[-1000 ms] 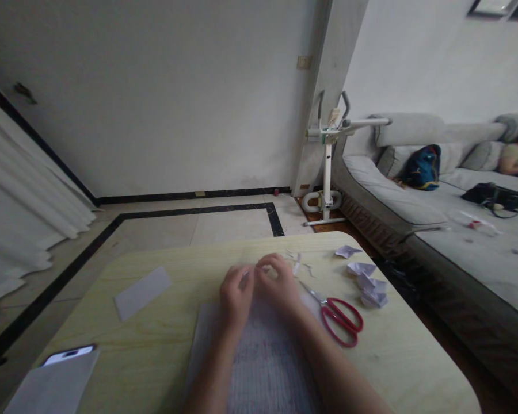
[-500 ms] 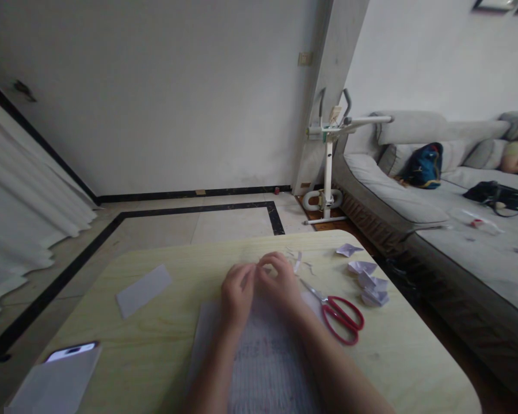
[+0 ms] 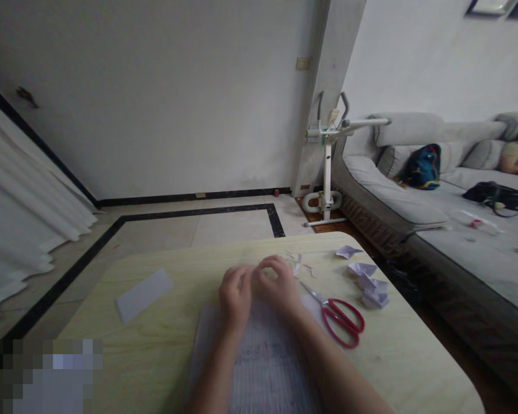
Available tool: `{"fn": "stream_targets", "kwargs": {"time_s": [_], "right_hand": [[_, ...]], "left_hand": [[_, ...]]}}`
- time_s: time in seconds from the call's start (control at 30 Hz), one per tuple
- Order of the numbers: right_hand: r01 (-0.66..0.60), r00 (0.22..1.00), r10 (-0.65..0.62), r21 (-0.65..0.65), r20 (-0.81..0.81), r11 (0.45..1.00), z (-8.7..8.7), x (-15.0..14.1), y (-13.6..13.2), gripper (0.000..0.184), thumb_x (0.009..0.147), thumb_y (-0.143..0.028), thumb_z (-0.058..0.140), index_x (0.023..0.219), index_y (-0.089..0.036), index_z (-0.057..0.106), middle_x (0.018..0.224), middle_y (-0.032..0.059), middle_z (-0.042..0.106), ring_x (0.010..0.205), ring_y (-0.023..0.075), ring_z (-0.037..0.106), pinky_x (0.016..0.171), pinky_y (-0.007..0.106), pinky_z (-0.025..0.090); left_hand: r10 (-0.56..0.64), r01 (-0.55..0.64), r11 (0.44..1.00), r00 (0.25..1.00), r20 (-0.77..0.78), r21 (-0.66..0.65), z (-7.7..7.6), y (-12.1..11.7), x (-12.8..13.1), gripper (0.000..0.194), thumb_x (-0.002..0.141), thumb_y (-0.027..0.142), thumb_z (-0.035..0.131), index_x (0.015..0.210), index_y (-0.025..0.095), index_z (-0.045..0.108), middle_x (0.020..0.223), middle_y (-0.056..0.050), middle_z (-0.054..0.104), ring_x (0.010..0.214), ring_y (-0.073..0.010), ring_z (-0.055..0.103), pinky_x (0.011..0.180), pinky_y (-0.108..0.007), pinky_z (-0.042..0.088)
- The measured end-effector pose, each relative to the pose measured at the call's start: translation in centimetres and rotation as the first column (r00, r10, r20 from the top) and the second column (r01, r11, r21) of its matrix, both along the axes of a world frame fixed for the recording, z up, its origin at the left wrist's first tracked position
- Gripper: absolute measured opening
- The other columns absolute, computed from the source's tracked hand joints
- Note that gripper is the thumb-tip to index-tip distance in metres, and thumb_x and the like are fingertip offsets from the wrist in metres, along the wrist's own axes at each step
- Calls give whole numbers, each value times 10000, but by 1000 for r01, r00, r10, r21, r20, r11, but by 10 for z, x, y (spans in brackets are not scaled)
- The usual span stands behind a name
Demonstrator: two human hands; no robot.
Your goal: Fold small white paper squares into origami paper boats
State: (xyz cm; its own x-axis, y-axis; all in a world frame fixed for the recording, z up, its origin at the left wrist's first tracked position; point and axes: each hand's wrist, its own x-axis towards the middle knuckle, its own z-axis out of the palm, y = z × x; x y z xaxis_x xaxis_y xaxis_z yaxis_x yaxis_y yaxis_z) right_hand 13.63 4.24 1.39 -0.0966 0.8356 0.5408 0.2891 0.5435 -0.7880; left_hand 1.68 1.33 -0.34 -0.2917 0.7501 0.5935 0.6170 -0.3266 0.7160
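My left hand [image 3: 234, 296] and my right hand [image 3: 276, 283] are side by side at the middle of the pale wooden table [image 3: 168, 333], fingers curled and pinched together over a small piece of paper that they mostly hide. Under my wrists lies a lined sheet of paper [image 3: 259, 368]. Red-handled scissors [image 3: 339, 317] lie just right of my right hand. Several small folded white paper shapes [image 3: 368, 283] sit near the table's right edge. Thin paper scraps [image 3: 299, 265] lie beyond my right hand.
A white paper strip [image 3: 143, 293] lies on the table at left. A grey sofa [image 3: 435, 201] with a blue backpack [image 3: 422, 167] and a black bag stands to the right, a person lying at its far end. A white stand [image 3: 328, 167] is near the pillar.
My hands have stayed in place, with only slight finger movement on the small paper. The view has shifted a little.
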Motion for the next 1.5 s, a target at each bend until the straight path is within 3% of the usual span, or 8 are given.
{"fn": "stream_targets", "kwargs": {"time_s": [0.43,0.63,0.83,0.93,1.17,1.5], "right_hand": [[61,997,-61,-5,46,998,-4,4,4,110,691,-113,584,705,-204,645,767,35,613,760,180,561,723,311,443],[149,989,-149,-14,3,989,-10,7,9,101,716,-125,560,704,-193,635,761,39,613,755,182,567,714,310,443],[93,993,-97,-58,-67,994,-2,4,1,149,790,-192,535,871,-192,660,814,51,636,765,175,570,703,306,450],[54,992,-68,-124,-110,991,2,0,-3,123,779,-232,570,836,-185,668,788,43,651,718,164,574,677,288,457],[-44,980,-20,-316,-197,948,-3,-2,2,117,761,-245,579,711,-169,653,682,20,646,658,158,591,615,254,459],[-161,943,16,-413,-333,896,-3,0,4,118,723,-279,629,729,-167,665,686,19,655,662,165,599,629,262,467]], "left_hand": [[100,-99,995,990,104,-21,1,1,-2,199,829,317,522,805,166,649,809,-68,667,782,-181,611,758,-308,479],[268,-224,962,894,360,-158,6,1,-12,269,787,379,547,843,135,644,788,-68,677,746,-191,630,668,-268,490],[153,-40,971,860,487,-234,10,0,-8,309,744,418,582,812,125,654,722,-46,674,683,-182,624,591,-243,486],[90,33,969,875,476,-244,9,-1,-3,296,744,412,583,788,128,654,706,-34,667,672,-174,616,583,-236,481],[55,66,958,912,406,-278,12,-2,-2,259,742,385,597,772,136,659,694,-22,656,661,-158,596,569,-216,459],[47,84,956,903,427,-281,10,0,-3,235,728,366,607,787,145,662,693,-13,647,624,-141,569,571,-219,455]]}}
